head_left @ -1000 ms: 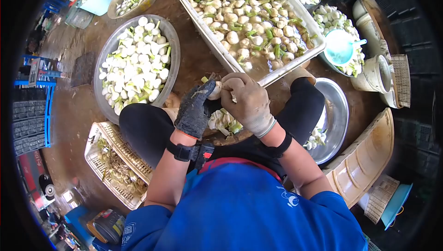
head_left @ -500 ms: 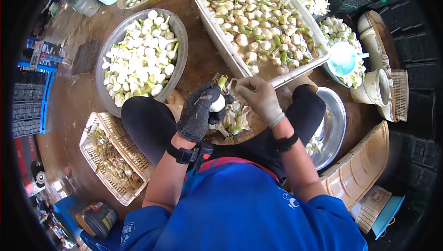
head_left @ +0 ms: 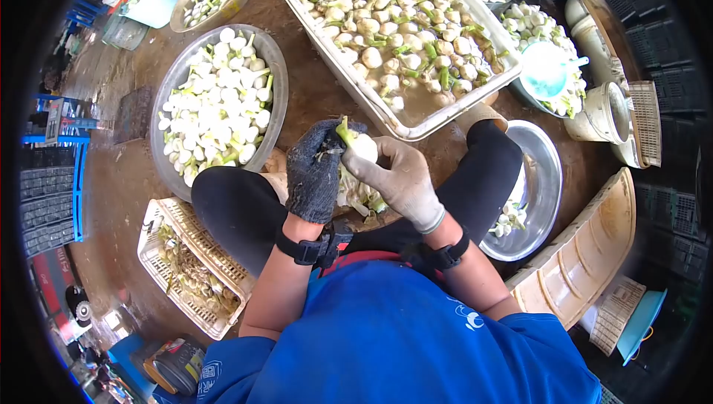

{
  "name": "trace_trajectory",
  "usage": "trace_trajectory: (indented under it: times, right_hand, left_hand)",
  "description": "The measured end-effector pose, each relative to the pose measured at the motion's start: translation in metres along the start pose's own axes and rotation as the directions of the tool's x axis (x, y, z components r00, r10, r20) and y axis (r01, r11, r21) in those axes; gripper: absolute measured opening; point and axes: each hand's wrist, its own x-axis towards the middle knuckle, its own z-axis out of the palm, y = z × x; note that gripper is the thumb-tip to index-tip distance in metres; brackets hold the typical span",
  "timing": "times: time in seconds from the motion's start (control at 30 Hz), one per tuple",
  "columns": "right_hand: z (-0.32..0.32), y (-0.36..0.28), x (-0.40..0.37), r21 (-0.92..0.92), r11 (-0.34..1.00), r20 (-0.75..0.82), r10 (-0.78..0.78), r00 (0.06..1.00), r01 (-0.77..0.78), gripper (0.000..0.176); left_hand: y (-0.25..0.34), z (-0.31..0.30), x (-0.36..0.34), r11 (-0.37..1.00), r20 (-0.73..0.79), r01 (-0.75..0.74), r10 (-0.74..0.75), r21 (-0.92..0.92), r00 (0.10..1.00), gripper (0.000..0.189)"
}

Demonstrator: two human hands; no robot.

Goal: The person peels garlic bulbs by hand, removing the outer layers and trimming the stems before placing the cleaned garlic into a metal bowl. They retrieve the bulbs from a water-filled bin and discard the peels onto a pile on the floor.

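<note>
The peeled bulb (head_left: 364, 148) was between the two hands, above the person's lap, with its short green stem (head_left: 344, 131) pointing up and to the left. The left hand (head_left: 310, 174), in a dark glove, was closed around the stem side of it. The right hand (head_left: 405, 181), in a pale glove, was gripping the other side with bent fingers and thumb.

The bulb was probably light and quite firm, but its smooth surface would be slippery if it was wet, and a hard squeeze could bruise it. The stem seemed softer and likely to bend, so the best place for a hold was the round, widest part.

The blue shirt (head_left: 364, 330) carried a white logo (head_left: 469, 318), and the sleeve had a pale emblem (head_left: 210, 376); a container (head_left: 176, 365) at the lower left had a coloured label. Their writing was too small to read, and no brand could be told.
</note>
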Motion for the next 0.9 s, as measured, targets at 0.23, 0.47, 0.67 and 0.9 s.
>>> trace_trajectory:
  times: [0.23,0.47,0.67,0.9]
  right_hand:
    - [-0.027,0.003,0.013,0.242,0.960,0.385,-0.228,0.894,0.141,0.043]
    - [-0.026,0.011,0.004,0.434,0.899,0.048,-0.087,0.995,0.057,0.060]
    - [-0.043,0.004,0.005,0.265,0.962,0.207,-0.119,0.971,0.061,0.065]
    - [-0.028,0.006,0.002,0.777,0.629,0.222,-0.279,0.934,0.003,0.066]
  left_hand:
    - [-0.011,-0.010,0.004,0.982,-0.034,0.140,-0.145,-0.127,0.989,0.019]
    - [-0.002,-0.003,-0.004,0.993,0.088,0.042,-0.052,0.112,0.995,0.033]
    - [0.026,-0.010,0.006,0.931,0.428,-0.232,0.094,0.283,0.899,0.023]
    - [0.014,-0.004,0.004,0.327,0.399,0.500,-0.330,-0.802,0.856,0.014]
